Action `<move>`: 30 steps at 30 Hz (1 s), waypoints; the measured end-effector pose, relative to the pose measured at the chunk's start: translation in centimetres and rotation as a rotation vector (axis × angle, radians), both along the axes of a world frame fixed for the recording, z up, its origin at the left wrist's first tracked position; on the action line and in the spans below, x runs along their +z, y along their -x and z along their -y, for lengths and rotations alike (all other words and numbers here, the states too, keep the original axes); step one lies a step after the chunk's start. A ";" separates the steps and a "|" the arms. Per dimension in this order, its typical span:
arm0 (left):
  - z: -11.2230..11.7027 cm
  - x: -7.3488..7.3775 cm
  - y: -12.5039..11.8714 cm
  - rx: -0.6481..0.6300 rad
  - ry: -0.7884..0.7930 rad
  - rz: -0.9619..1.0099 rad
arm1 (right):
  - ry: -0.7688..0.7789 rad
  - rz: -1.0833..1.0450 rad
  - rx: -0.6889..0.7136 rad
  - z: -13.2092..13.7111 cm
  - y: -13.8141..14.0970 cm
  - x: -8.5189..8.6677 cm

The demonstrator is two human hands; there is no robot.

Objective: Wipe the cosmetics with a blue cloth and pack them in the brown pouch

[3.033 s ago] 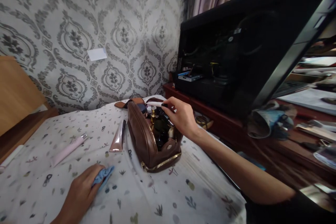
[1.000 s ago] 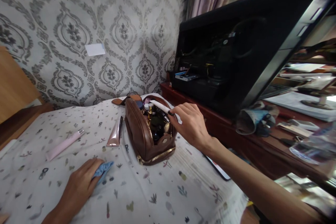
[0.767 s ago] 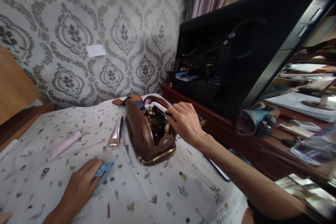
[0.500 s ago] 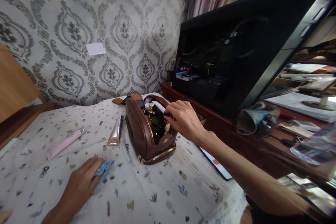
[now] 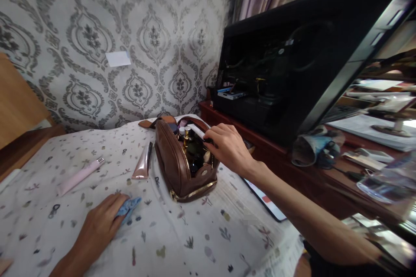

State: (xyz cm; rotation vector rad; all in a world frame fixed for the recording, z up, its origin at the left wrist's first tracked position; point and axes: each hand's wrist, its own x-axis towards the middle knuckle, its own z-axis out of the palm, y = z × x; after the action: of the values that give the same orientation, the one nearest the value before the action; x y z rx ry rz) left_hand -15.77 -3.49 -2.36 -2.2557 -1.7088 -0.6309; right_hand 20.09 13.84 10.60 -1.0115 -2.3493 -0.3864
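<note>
An open brown leather toiletry bag (image 5: 172, 173) stands on a patterned white cloth, its gold zip undone. Bottles and jars fill it, among them a dark bottle with a gold neck (image 5: 186, 133). My right hand (image 5: 229, 145) reaches over the bag's right side, fingers closed on the dark end of a white tube (image 5: 195, 130) that lies inside the opening. Lower left, my left hand (image 5: 105, 216) rests on the cloth, closed around a crumpled blue cloth (image 5: 129, 207). Left of the bag lies a shiny pink squeeze tube (image 5: 142, 166) with a dark cap.
A pale pink tube with a silver cap (image 5: 81, 176) lies farther left. A phone (image 5: 266, 199) is under my right forearm. On the right a large black computer case (image 5: 276, 60) stands on a reddish-brown desk (image 5: 273, 156). A wooden panel (image 5: 22, 99) rises at left.
The view has shifted very slightly. Both hands stay where they were, with the white tube and the blue cloth still in them.
</note>
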 end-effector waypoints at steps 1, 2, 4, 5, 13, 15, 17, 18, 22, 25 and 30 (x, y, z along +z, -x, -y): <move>0.0 0.0 0.0 0.001 -0.001 -0.004 | 0.013 0.006 0.005 0.0 0.0 0.1; 0.0 0.0 0.0 0.000 -0.002 -0.008 | 0.029 0.014 0.010 0.0 -0.1 0.3; 0.0 0.0 0.0 0.002 -0.009 -0.011 | 0.064 0.029 0.016 0.0 -0.2 0.6; 0.0 0.1 -0.1 0.005 -0.011 -0.011 | 0.082 0.036 0.018 0.0 -0.2 0.7; 0.0 0.2 -0.2 0.048 0.068 0.016 | 0.073 -0.016 0.048 0.4 -0.5 0.6; 0.0 0.1 -0.1 0.052 0.077 0.025 | 0.037 -0.115 0.086 1.0 -0.5 0.4; 0.0 -0.1 0.1 0.049 0.070 0.031 | -0.014 -0.257 0.155 2.1 -0.1 0.2; 0.0 -0.1 0.1 0.048 0.065 0.034 | -0.034 -0.326 0.205 2.9 0.2 -0.1; 0.0 -0.2 0.3 0.046 0.068 0.050 | 0.000 -0.437 0.489 6.5 2.8 -2.2; -0.1 -0.2 0.5 0.056 0.052 0.086 | 0.033 -0.298 0.672 8.7 5.6 -4.7; -0.4 -0.1 0.8 0.011 0.018 0.167 | 0.103 -0.070 0.761 10.3 10.6 -8.8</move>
State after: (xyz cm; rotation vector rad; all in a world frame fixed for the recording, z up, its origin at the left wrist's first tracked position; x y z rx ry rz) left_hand -16.54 -3.12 -2.45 -2.2612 -1.8073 -0.8252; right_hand 9.49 3.52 1.82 -0.1124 -2.4912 0.0663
